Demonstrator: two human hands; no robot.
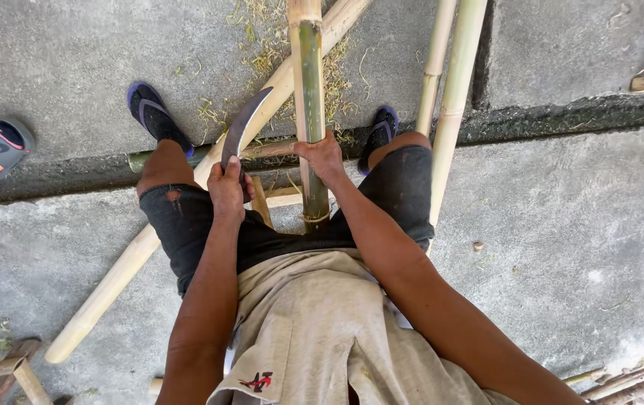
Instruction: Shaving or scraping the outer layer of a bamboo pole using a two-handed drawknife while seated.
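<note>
Left hand point(227, 187): grip closed round the handle of a curved knife point(243, 124), blade pointing away from the body.
Right hand point(323, 156): grip wrapped round a green bamboo pole point(310, 90).
Pole: held between the knees, over the concrete floor point(562, 225).
Nearby: pale poles point(453, 97) just beside the right leg.

A curved blade point(241, 127) of dull grey metal sits beside a green bamboo pole point(311, 112), its skin smooth and faintly glossy where unpeeled, pale and matt where stripped. Other bamboo poles point(453, 97) look dry and yellowed. The concrete floor point(562, 247) is rough and matt, strewn with fibrous shavings point(262, 37). The shorts point(187, 225) are torn dark cloth.
</note>
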